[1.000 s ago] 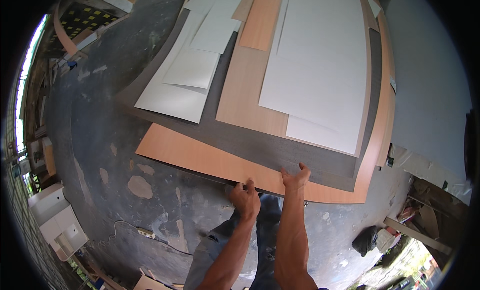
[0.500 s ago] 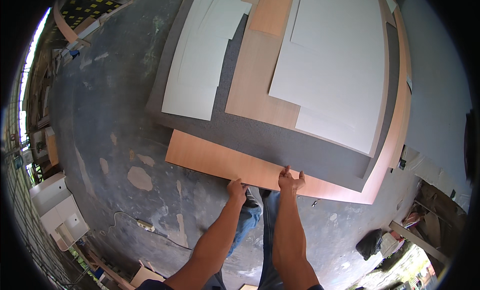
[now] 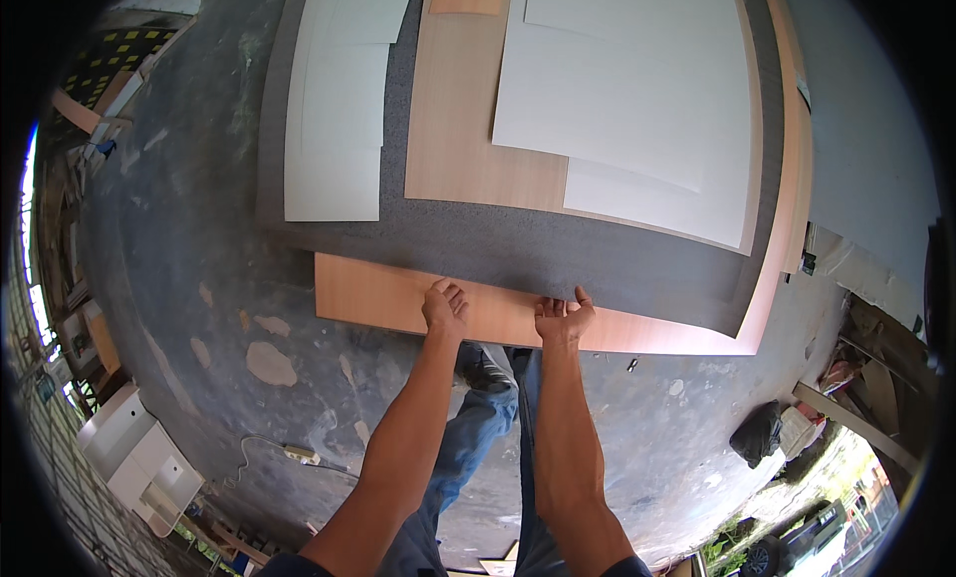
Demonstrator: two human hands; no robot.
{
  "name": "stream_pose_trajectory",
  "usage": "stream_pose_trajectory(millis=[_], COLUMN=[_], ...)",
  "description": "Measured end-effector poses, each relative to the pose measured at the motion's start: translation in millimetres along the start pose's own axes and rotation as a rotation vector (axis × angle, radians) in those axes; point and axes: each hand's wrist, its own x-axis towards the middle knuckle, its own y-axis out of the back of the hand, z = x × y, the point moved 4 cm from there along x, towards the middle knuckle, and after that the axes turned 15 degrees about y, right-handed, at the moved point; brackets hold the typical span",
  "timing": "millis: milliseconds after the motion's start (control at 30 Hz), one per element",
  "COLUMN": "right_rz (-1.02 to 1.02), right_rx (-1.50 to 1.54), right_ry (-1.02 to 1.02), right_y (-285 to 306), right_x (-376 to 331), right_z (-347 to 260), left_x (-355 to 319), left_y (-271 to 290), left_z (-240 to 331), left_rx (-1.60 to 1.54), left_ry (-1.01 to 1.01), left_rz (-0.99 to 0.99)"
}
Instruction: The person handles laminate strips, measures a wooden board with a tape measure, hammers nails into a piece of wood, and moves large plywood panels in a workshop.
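A large dark grey sheet (image 3: 458,230) lies on a bigger wood-coloured sheet (image 3: 368,290), whose near strip stays uncovered. My left hand (image 3: 445,306) is over that strip, fingers curled, its top at the grey sheet's near edge. Whether it pinches that edge is hidden. To its right, my right hand (image 3: 564,318) is at the same edge, palm up, fingers loosely bent and thumb stretched away from them. Nothing shows in its grasp.
White sheets (image 3: 627,99) and a pale wood-coloured sheet (image 3: 448,129) lie on the grey one. My shoe (image 3: 486,368) is close to the near edge. A power strip with a cable (image 3: 301,456), a white cabinet-like unit (image 3: 139,458) and a black bag (image 3: 757,433) are on the floor.
My left hand has left the wood-coloured sheet's near edge and moved forward and left to the grey sheet's edge. My right hand has moved slightly. The view has shifted.
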Motion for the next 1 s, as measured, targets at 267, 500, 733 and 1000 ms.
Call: stream_pose_trajectory(millis=[267, 500, 733, 1000], right_rz=[-0.332, 0.094, -0.132, -0.312], right_rx=[0.387, 0.183, 0.159, 0.262], right_ry=[0.117, 0.296, 0.172, 0.118], right_y=[-35, -37, -33, -69], right_x=[-20, -24, 14, 41], right_z=[-29, -26, -25, -60], left_x=[-10, -19, -9, 5], left_y=[-25, -46, -57, -99], left_z=[37, 43, 34, 23], left_rx=[-0.28, -0.28, -0.374, -0.392], left_ry=[0.003, -0.003, 0.028, 0.109], left_rz=[-0.334, -0.322, -0.446, -0.48])
